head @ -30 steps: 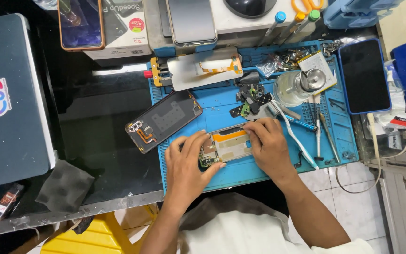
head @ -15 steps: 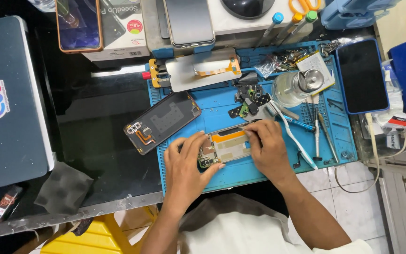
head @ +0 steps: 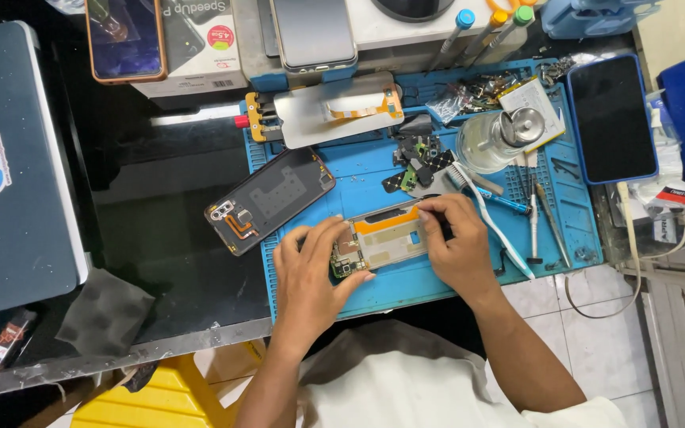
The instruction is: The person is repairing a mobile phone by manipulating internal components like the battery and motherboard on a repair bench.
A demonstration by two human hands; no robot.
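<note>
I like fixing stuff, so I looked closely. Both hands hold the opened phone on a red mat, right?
Not quite: the head view shows the mat is blue, not red. Both the left hand and the right hand do hold the opened phone on it.

opened phone [head: 386,238] on mat [head: 374,170]

Opened phone [head: 386,238]: both ends hidden under the left hand [head: 311,273] and right hand [head: 457,246]; at twelve o'clock, scissors [head: 509,6] cropped.
</note>
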